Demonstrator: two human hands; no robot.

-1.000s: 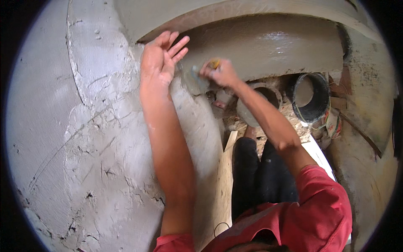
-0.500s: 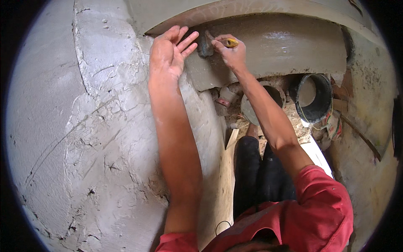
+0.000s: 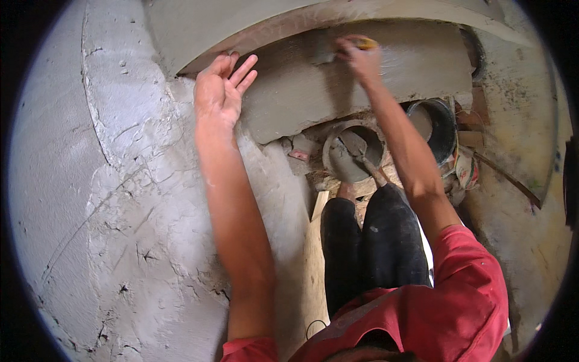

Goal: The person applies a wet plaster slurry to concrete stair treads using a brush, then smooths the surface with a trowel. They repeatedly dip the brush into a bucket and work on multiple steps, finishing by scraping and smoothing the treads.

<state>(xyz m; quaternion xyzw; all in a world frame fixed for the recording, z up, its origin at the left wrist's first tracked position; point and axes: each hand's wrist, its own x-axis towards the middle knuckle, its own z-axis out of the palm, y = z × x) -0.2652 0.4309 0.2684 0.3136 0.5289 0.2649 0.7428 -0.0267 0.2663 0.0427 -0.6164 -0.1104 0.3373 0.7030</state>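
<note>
My right hand [image 3: 362, 57] is closed round a brush with a yellow handle [image 3: 367, 43]. Its bristle end [image 3: 322, 57], smeared by motion, lies against the wet grey plaster face [image 3: 289, 90] under a curved ledge [image 3: 271, 31]. My left hand [image 3: 222, 90] is raised at the left end of that face, close to the ledge's lower edge. Its fingers are spread and it holds nothing. Below the plaster, a round bucket [image 3: 330, 158] of grey mortar has a trowel [image 3: 359, 153] resting in it.
A black bucket [image 3: 445, 136] stands right of the mortar bucket, partly behind my right forearm. Rough plastered wall [image 3: 151, 199] fills the left side. A wooden board [image 3: 313, 259] runs beside my legs, and a thin strip [image 3: 509, 178] leans at the right.
My right hand has swept the brush rightward along the plaster. The whole view has shifted, and the trowel in the bucket now shows from behind my forearm. My left hand stays spread near the ledge.
</note>
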